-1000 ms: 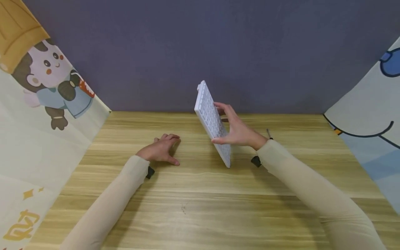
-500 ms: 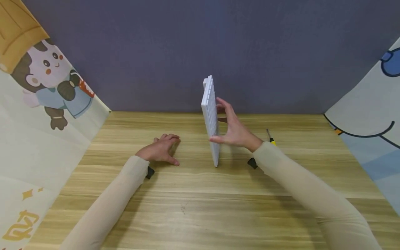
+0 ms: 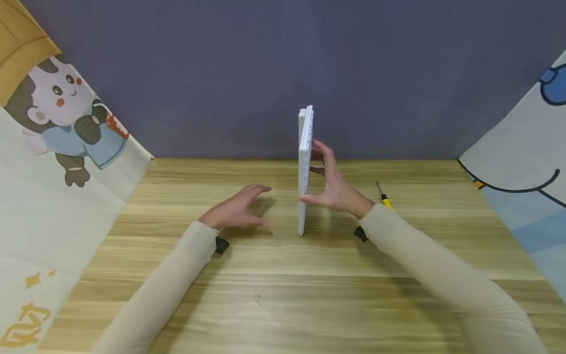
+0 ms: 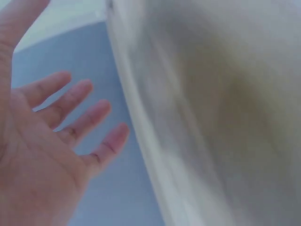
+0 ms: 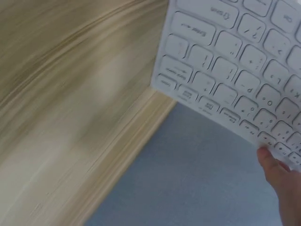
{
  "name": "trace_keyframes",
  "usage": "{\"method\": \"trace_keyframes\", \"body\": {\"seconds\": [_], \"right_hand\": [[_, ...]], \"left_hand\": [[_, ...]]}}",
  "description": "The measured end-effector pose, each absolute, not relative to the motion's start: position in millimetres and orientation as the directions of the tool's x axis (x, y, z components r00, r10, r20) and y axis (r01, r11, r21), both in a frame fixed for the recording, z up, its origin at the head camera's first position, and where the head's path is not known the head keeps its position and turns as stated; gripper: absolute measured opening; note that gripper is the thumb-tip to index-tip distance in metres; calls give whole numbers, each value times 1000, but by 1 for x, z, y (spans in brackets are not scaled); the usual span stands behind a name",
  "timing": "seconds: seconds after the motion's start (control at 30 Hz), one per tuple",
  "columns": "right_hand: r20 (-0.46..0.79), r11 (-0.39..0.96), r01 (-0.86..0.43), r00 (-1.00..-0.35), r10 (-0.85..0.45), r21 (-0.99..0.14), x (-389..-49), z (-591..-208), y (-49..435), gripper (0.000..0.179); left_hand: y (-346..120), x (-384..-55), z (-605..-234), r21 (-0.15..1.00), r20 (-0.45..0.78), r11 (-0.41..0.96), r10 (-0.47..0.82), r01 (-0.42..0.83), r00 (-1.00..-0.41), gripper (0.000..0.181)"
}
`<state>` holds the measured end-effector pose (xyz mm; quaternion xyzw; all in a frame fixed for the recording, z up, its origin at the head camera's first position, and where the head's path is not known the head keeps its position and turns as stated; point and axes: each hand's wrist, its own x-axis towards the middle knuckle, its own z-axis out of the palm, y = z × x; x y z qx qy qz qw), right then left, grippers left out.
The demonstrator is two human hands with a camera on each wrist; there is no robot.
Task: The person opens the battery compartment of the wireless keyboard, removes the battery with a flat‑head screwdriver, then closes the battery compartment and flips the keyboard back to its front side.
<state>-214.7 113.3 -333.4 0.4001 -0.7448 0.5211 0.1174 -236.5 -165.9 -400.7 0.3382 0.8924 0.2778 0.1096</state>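
A white keyboard [image 3: 303,169] stands on edge in the head view, nearly edge-on to the camera, with its key side facing right. My right hand [image 3: 337,191] grips it from the right, thumb on the near edge and fingers spread toward the far edge. Printed keys of the keyboard [image 5: 235,61] fill the upper right of the right wrist view, with fingertips at its border. To the left of the keyboard, my left hand [image 3: 236,209] holds nothing, its thumb and fingers apart. The left wrist view shows that hand's palm [image 4: 42,165] with fingers loosely extended.
A screwdriver [image 3: 386,201] with a yellow and black handle lies on the wooden table [image 3: 283,305], beyond the right sleeve, which partly hides it. A dark blue-grey wall [image 3: 221,73] rises behind the table. Cartoon-printed sheets [image 3: 48,206] flank both sides.
The keyboard has turned from showing its keys to nearly edge-on and become more upright. My left hand has moved right toward it and lifted. More of the screwdriver shows.
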Motion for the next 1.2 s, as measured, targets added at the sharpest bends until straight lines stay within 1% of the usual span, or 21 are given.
{"method": "trace_keyframes", "body": {"seconds": [0.17, 0.3, 0.43, 0.57, 0.73, 0.87, 1.1, 1.2], "right_hand": [[597, 135, -723, -648, -473, -677, -212, -334, 123, 119], [629, 139, -753, -623, -465, -643, -212, -335, 126, 119], [657, 144, -781, -597, -461, -608, -213, -336, 126, 121], [670, 156, -797, -581, -462, -584, -212, -334, 129, 122], [672, 127, -779, -601, -433, -614, -211, -325, 137, 123], [681, 108, -772, -609, -406, -626, -211, -316, 143, 124], [752, 58, -816, -555, -356, -575, -223, -315, 156, 123], [768, 74, -834, -535, -352, -547, -230, -319, 161, 121]], "left_hand": [[-135, -236, -393, 610, 21, 565, 689, 555, -725, 104], [-117, -236, -392, 588, 37, 563, 700, 582, -714, 110], [-105, -236, -392, 576, 42, 576, 689, 581, -724, 115], [-99, -237, -393, 586, 19, 575, 695, 571, -719, 119], [-96, -239, -396, 593, -22, 582, 703, 557, -711, 123], [-94, -239, -398, 593, -15, 572, 712, 567, -702, 124], [-88, -239, -402, 599, -55, 586, 711, 546, -701, 126], [-88, -239, -403, 593, -72, 597, 708, 540, -703, 126]]}}
